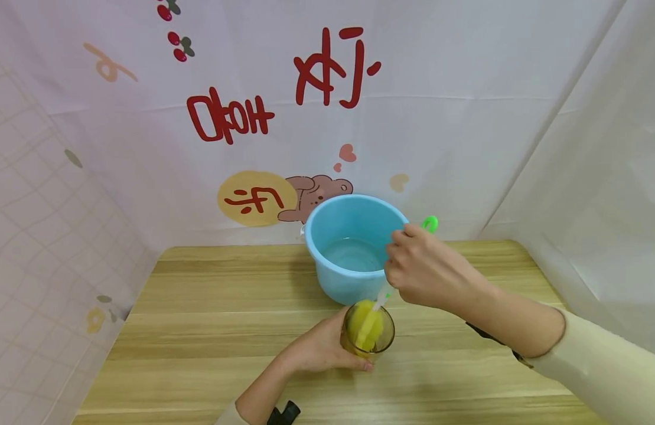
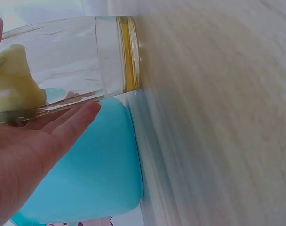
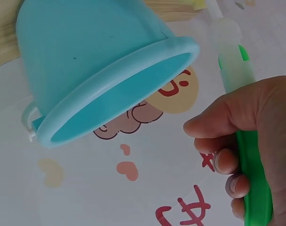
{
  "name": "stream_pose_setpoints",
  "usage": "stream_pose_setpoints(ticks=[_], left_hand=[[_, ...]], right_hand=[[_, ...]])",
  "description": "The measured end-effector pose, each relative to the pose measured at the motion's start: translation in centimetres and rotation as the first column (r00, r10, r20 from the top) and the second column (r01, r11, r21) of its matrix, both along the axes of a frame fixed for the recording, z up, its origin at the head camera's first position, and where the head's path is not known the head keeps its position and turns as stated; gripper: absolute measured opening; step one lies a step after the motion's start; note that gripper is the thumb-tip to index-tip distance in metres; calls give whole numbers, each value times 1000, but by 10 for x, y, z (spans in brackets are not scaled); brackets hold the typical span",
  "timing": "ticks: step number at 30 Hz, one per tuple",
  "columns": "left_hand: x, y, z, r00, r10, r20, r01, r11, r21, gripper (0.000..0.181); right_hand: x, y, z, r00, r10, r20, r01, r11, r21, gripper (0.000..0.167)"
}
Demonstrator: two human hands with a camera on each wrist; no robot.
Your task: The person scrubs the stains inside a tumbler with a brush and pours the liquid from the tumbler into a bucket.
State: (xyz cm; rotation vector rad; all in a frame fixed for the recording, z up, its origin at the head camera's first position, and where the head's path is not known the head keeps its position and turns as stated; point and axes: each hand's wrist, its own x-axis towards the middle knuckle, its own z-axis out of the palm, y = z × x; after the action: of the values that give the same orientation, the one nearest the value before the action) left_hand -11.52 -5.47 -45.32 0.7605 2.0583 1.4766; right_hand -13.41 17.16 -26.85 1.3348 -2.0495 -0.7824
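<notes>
My left hand (image 1: 323,348) grips an amber-tinted clear glass (image 1: 387,336) around its side on the wooden table. In the left wrist view, the glass (image 2: 77,52) shows a thick yellowish base, and the fingers lie along its wall. My right hand (image 1: 420,268) holds a sponge cup brush by its green handle (image 3: 255,174), fingers curled round it. The brush's white neck (image 1: 382,298) slants down to a yellow sponge head (image 1: 367,324) inside the glass. In the right wrist view the sponge is mostly out of frame.
Just behind the glass stands a light blue bucket (image 1: 335,277) with some water (image 1: 354,254) in it. The wooden table (image 1: 215,313) reaches to a printed white cloth (image 1: 439,130) at the back. More white cloth hangs at both sides.
</notes>
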Motion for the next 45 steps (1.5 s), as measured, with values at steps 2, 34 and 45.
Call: stream_pose_setpoints(ticks=[2, 34, 45], left_hand=[[0, 0, 0, 1000, 1, -4, -1, 1000, -2, 93], [-1, 1, 0, 1000, 4, -25, -4, 1000, 11, 89], [-2, 1, -2, 1000, -1, -21, 1, 1000, 30, 90]], right_hand=[[0, 3, -1, 1000, -9, 6, 9, 1000, -4, 38], [37, 13, 13, 995, 69, -76, -72, 997, -37, 33], [31, 3, 15, 996, 49, -77, -50, 999, -12, 34]])
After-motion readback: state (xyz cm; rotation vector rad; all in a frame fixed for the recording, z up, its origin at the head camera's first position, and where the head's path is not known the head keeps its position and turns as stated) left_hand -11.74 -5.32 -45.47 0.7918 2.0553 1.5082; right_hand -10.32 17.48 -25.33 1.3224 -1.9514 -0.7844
